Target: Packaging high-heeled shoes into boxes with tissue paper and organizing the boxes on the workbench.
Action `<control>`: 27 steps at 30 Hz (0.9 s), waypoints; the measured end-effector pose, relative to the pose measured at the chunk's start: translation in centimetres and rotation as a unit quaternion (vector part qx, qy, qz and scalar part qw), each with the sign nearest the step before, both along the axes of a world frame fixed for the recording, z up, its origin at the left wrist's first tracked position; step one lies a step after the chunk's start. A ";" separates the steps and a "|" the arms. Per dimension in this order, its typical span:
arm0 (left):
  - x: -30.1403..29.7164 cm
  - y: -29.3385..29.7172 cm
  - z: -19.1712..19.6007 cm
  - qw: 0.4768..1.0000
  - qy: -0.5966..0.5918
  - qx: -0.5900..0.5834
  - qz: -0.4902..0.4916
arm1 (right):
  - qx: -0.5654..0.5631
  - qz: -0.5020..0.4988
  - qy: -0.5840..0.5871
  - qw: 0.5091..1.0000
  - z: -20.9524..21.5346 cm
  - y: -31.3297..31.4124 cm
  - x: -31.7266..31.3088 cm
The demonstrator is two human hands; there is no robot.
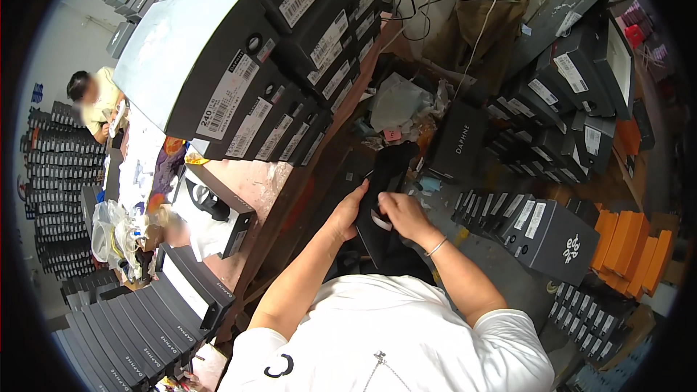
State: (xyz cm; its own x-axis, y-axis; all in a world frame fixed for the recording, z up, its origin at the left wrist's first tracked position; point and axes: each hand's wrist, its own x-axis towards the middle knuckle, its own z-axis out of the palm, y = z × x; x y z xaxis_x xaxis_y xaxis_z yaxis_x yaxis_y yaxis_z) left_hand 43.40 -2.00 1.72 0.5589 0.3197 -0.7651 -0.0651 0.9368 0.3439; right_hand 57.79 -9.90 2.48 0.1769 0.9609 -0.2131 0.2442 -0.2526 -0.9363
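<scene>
A long black item that looks like a tall boot (393, 168) lies across my lap, its far end pointing away from me. My left hand (351, 210) grips its left edge, thumb stretched along it. My right hand (405, 215), with a thin bracelet at the wrist, is closed in a pinch or fist against its right side. A small white patch (380, 220) shows beside the right fingers; I cannot tell whether it is lining or paper. What the right fingers hold is hidden.
Grey shoeboxes (231, 94) are stacked on the table (268, 178) at left, near an open box with a black shoe (209, 203). Box lids (138, 330) stand lower left. More shoeboxes (552, 236) and orange boxes (628, 247) are at right. A person (98, 105) works far left.
</scene>
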 end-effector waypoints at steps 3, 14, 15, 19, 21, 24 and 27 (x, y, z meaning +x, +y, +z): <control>-1.5 0.0 0.1 0.998 -0.034 -0.038 0.038 | 0.023 -0.063 0.050 0.996 1.6 0.1 1.0; -9.0 -3.2 3.6 0.978 -0.171 -0.110 0.037 | 0.018 -0.100 0.345 0.933 3.7 1.3 1.4; -9.5 -3.5 3.9 0.979 -0.164 -0.113 0.037 | 0.014 -0.072 0.380 0.922 3.8 1.6 1.0; -11.5 -3.8 6.3 0.979 -0.169 -0.108 0.030 | 0.007 0.137 0.377 0.916 4.6 3.1 -0.7; -13.7 -3.3 5.8 0.972 -0.212 -0.104 0.013 | 0.058 0.233 0.349 0.906 5.5 4.3 -2.4; -17.4 -3.5 5.8 0.993 -0.064 -0.064 0.071 | 0.016 0.325 0.287 0.901 6.7 5.4 -4.2; -21.5 -3.7 4.1 0.964 -0.224 -0.064 0.129 | 0.050 0.428 0.178 0.885 7.6 6.7 -7.6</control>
